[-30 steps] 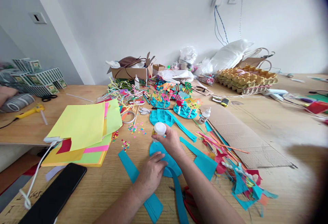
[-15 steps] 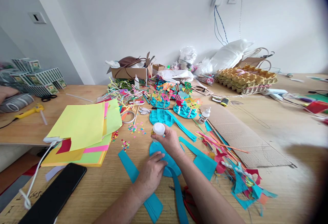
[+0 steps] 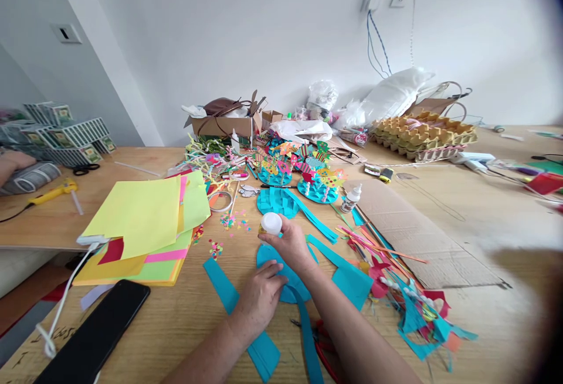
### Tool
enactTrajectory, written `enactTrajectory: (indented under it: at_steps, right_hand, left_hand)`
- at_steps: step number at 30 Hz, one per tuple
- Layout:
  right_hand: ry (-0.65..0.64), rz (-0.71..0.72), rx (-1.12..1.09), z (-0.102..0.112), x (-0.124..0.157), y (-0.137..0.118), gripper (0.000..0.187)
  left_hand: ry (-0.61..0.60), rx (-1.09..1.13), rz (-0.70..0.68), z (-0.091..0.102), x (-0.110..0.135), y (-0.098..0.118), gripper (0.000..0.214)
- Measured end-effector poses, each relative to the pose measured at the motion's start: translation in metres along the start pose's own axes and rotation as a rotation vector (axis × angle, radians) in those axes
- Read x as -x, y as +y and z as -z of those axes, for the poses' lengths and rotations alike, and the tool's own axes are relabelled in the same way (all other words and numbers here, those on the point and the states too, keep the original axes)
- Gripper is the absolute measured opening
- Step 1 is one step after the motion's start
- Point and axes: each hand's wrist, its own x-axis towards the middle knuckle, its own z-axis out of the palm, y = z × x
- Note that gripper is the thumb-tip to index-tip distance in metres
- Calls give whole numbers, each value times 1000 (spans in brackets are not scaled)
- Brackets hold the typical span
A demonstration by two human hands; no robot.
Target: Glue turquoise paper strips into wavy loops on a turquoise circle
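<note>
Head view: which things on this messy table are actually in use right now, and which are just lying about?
In use: glue bottle in the right hand; blue paper disc under the left hand.
Lying about: black phone, yellow paper stack, egg trays, cardboard sheet, small dropper bottle.
</note>
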Motion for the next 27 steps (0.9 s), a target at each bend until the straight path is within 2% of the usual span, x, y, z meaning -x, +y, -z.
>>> enactTrajectory:
  at_steps: [5,7,10,14,17,19,22,27]
  right_hand:
    - [8,-5,-34,2,2,0,20]
    - [10,-41,-111,4,2,1,23]
    - [53,-215,-451,8,1,5,32]
    - [161,-429,-1009,15,-2,9,30]
    - [202,-521,-1164,19,-4,11,25]
    - [191,-624,-1251,22,-4,11,21]
    - [140,-768,-1391,23,-4,10,19]
    - [62,-763,-1472,23,-3,11,22]
  left_hand:
    - [8,8,-6,-2,2,-1,27]
    - [11,11,-6,-1,1,-1,27]
    - [-3,14,-11,2,0,1,27]
    - [-45,9,-2,7,-1,5,35]
    - [-88,10,4,13,-1,10,44]
    - [-112,12,8,18,-1,13,46]
    - [-124,12,12,20,-1,15,37]
    - [-23,25,-5,19,-3,11,24]
